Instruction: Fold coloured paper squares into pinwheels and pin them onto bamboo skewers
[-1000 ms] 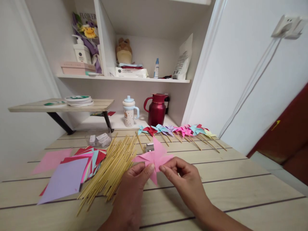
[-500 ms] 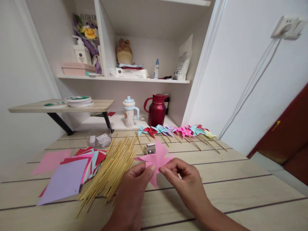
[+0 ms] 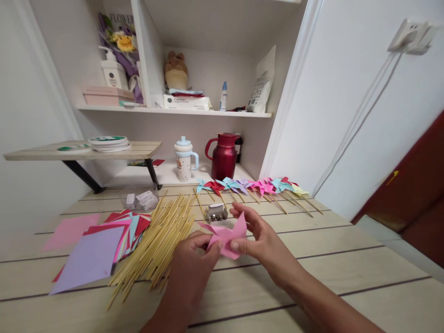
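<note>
Wooden table point(image 3: 347, 273) | pink paper point(image 3: 226, 235) is pinched between left hand point(image 3: 194, 263) and right hand point(image 3: 258, 238), fingers closed on it | sticks point(image 3: 157, 240) lie just left, nearer left hand.

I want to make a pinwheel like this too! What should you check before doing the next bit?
1. Both hands on the pink paper: left hand and right hand pinch it. Ok.
2. Corners folded to the middle: cannot tell.
3. Bamboo sticks near the left hand: ok.
4. Small box of pins just behind the paper: ok.
5. Bare wooden table beside the right hand: ok.
</note>
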Tool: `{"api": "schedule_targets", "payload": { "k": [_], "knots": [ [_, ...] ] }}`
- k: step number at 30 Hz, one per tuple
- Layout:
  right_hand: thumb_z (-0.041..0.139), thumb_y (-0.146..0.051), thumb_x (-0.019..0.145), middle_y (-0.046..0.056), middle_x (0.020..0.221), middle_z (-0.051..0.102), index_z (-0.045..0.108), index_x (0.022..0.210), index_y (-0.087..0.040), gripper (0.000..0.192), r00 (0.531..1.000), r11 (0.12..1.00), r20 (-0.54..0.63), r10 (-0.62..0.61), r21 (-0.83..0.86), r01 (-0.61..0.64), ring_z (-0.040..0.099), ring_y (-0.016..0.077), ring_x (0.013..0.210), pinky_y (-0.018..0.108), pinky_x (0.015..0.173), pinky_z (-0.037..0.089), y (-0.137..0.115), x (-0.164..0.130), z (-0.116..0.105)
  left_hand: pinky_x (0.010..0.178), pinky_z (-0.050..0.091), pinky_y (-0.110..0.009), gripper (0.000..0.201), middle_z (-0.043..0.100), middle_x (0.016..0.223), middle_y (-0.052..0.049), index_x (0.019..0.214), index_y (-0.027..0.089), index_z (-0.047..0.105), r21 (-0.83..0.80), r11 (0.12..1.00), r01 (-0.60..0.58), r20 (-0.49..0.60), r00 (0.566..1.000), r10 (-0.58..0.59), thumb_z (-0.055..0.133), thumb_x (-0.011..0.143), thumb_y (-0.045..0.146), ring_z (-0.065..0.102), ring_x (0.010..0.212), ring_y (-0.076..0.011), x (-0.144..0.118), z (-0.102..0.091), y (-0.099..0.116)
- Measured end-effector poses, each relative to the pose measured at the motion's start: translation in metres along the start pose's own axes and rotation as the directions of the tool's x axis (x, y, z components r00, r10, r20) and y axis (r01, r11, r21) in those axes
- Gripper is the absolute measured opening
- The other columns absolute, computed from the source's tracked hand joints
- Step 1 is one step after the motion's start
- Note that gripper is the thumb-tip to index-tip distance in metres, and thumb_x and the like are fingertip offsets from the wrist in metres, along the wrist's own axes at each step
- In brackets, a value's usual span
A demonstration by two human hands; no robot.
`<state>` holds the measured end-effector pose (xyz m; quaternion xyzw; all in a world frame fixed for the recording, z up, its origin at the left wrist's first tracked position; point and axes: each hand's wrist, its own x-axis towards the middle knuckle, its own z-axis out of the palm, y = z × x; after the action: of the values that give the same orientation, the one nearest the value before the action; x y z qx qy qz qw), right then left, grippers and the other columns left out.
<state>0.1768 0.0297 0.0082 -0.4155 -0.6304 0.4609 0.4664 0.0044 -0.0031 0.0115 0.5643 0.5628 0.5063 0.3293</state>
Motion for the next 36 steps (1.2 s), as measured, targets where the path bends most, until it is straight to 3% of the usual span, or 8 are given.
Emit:
{"api": "schedule_targets", "payload": {
  "k": [3, 7, 15, 20, 25, 29, 32, 36],
  "knots": [
    [0.084, -0.032, 0.063, 0.007, 0.114, 0.066, 0.068, 0.11, -0.025, 0.051, 0.996, 0.998, 0.07, 0.059, 0.015, -0.06, 0.061, 0.027, 0.106, 0.044, 0.092, 0.049, 0.0, -0.001, 0.004, 0.068, 0.044, -0.03, 0.015, 0.071, 0.068, -0.005, 0.06, 0.024, 0.076, 0.076, 0.994, -0.078, 0.013, 0.997, 0.077, 0.065, 0.071, 0.023, 0.063, 0.069, -0.023, 0.0, 0.002, -0.001],
    [0.084, -0.032, 0.065, 0.007, 0.108, 0.066, 0.074, 0.082, -0.022, 0.023, 0.995, 0.995, 0.051, -0.087, -0.043, 0.089, 0.06, 0.0249, 0.108, 0.042, 0.098, 0.044, 0.0, -0.001, 0.004, 0.069, 0.044, -0.031, 0.016, 0.073, 0.07, -0.005, 0.063, 0.026, 0.078, 0.154, 0.978, -0.141, 0.023, 0.99, 0.139, 0.065, 0.071, 0.023, 0.064, 0.07, -0.0234, 0.0, 0.002, -0.001],
    [0.081, -0.028, 0.068, 0.006, 0.095, 0.069, 0.069, 0.065, -0.018, 0.016, 0.996, 0.995, 0.014, -0.086, -0.052, 0.087, 0.064, 0.0221, 0.092, 0.036, 0.086, 0.046, 0.004, -0.002, 0.004, 0.075, 0.043, -0.035, 0.017, 0.072, 0.071, -0.006, 0.062, 0.025, 0.076, 0.203, 0.968, -0.147, 0.038, 0.989, 0.142, 0.064, 0.074, 0.024, 0.063, 0.075, -0.025, -0.003, 0.004, -0.004],
    [0.083, -0.031, 0.066, 0.001, 0.072, 0.065, 0.068, 0.071, -0.016, 0.022, 0.996, 0.97, -0.031, 0.084, 0.231, -0.075, 0.057, 0.0147, 0.066, 0.026, 0.061, 0.042, 0.007, -0.005, 0.011, 0.087, 0.043, -0.039, 0.011, 0.072, 0.088, -0.005, 0.079, 0.026, 0.076, 0.113, 0.983, -0.143, -0.07, 0.986, 0.152, 0.068, 0.075, 0.034, 0.063, 0.09, -0.0257, -0.004, 0.003, -0.005],
    [0.084, -0.03, 0.064, 0.001, 0.065, 0.066, 0.068, 0.071, -0.012, 0.024, 0.969, 0.791, -0.104, 0.224, 0.6, -0.118, 0.052, 0.0103, 0.06, 0.022, 0.059, 0.039, 0.007, 0.0, 0.014, 0.1, 0.04, -0.046, 0.059, 0.06, 0.127, -0.009, 0.124, 0.026, 0.06, -0.158, 0.987, -0.006, -0.29, 0.956, -0.041, 0.073, 0.07, 0.045, 0.054, 0.117, -0.0287, -0.002, 0.006, -0.005],
    [0.084, -0.028, 0.065, 0.002, 0.068, 0.067, 0.07, 0.073, -0.011, 0.024, 0.96, 0.722, -0.148, 0.236, 0.688, -0.071, 0.052, 0.0101, 0.061, 0.021, 0.06, 0.038, 0.007, 0.004, 0.011, 0.102, 0.04, -0.046, 0.049, 0.067, 0.12, -0.01, 0.116, 0.022, 0.066, -0.44, 0.88, 0.177, -0.068, 0.971, -0.229, 0.067, 0.076, 0.05, 0.059, 0.116, -0.0293, -0.006, 0.018, -0.003],
    [0.083, -0.029, 0.066, 0.001, 0.066, 0.065, 0.069, 0.072, -0.012, 0.023, 0.962, 0.743, -0.181, 0.206, 0.669, -0.033, 0.051, 0.0103, 0.061, 0.022, 0.06, 0.038, 0.007, 0.002, 0.012, 0.106, 0.038, -0.043, 0.04, 0.072, 0.115, -0.01, 0.102, 0.02, 0.073, -0.512, 0.837, 0.194, 0.113, 0.981, -0.159, 0.07, 0.074, 0.048, 0.06, 0.116, -0.0289, -0.011, 0.025, -0.002],
    [0.083, -0.03, 0.067, 0.0, 0.063, 0.063, 0.066, 0.07, -0.012, 0.024, 0.969, 0.79, -0.181, 0.17, 0.613, -0.024, 0.05, 0.0105, 0.06, 0.023, 0.059, 0.038, 0.009, -0.002, 0.019, 0.1, 0.044, -0.041, 0.043, 0.073, 0.113, -0.01, 0.107, 0.02, 0.074, -0.563, 0.802, 0.198, 0.225, 0.971, -0.082, 0.076, 0.071, 0.043, 0.064, 0.109, -0.0276, -0.011, 0.029, -0.005]
  ]
}}
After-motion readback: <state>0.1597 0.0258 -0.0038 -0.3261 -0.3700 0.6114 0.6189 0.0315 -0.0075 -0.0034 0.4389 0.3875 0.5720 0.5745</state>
